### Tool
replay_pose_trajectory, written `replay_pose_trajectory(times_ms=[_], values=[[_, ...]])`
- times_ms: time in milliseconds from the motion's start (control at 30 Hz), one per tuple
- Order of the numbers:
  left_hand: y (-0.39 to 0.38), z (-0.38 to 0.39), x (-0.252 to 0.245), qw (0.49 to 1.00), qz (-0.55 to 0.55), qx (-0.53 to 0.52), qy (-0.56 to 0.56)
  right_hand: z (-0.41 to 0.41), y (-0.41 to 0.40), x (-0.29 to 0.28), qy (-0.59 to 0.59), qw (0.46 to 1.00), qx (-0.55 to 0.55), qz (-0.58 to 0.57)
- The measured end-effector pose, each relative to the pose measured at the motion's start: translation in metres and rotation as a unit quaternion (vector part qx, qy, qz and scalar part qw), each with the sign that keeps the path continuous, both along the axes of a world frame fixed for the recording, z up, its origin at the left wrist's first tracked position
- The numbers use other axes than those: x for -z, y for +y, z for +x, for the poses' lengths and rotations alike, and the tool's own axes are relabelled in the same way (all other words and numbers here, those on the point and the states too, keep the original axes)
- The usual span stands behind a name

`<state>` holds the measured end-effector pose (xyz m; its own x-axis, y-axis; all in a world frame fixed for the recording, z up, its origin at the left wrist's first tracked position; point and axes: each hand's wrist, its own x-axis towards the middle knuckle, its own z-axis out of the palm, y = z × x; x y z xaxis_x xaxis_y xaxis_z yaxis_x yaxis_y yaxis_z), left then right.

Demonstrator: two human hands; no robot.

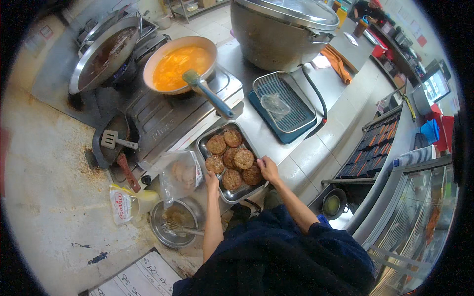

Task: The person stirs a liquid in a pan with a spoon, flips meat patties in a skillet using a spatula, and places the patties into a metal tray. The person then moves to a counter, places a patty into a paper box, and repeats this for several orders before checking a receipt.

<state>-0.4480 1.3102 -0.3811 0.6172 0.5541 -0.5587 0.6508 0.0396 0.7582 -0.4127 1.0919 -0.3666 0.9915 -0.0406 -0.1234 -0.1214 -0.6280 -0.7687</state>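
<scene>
A rectangular metal tray [225, 195] holds several browned round patties [243, 159]. My left hand [212, 182] grips its near left side, fingers by a patty, and my right hand [269, 169] grips its right side. Left of the tray lies a clear plastic bag [181, 177] with round patties inside. Beyond the tray a blue-handled spatula [213, 98] leans on the rim of a light-coloured pan [148, 70] of orange liquid, which stands on a stove. A steel bowl [156, 231] with a whisk [181, 228] in it stands beside my left forearm.
A large lidded pot [277, 40] stands behind a wire basket [285, 100] on a blue tray [292, 138]. On the left are a wok [76, 79] of dark liquid and a small pan with a slotted turner [118, 140]. A glass display case [414, 222] stands right; a person [366, 11] is far off.
</scene>
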Motion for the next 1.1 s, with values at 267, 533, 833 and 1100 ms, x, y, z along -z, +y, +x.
replay_pose_trajectory(times_ms=[267, 533, 833, 1100], values=[[-0.047, -0.042, -0.03, 0.977, -0.049, -0.127, -0.165, -0.01, -0.048, -0.044, -0.014, 0.99, -0.047, 0.13], [-0.22, -0.031, -0.202, 0.952, -0.196, -0.044, -0.231, 0.041, -0.229, -0.15, 0.039, 0.962, -0.091, 0.255], [-0.454, 0.18, -0.177, 0.911, -0.218, 0.151, -0.317, 0.142, -0.48, -0.143, -0.061, 0.977, 0.085, 0.187], [-0.715, 0.42, -0.151, 0.811, -0.262, 0.387, -0.352, 0.297, -0.729, -0.142, -0.128, 0.948, 0.257, 0.139]])
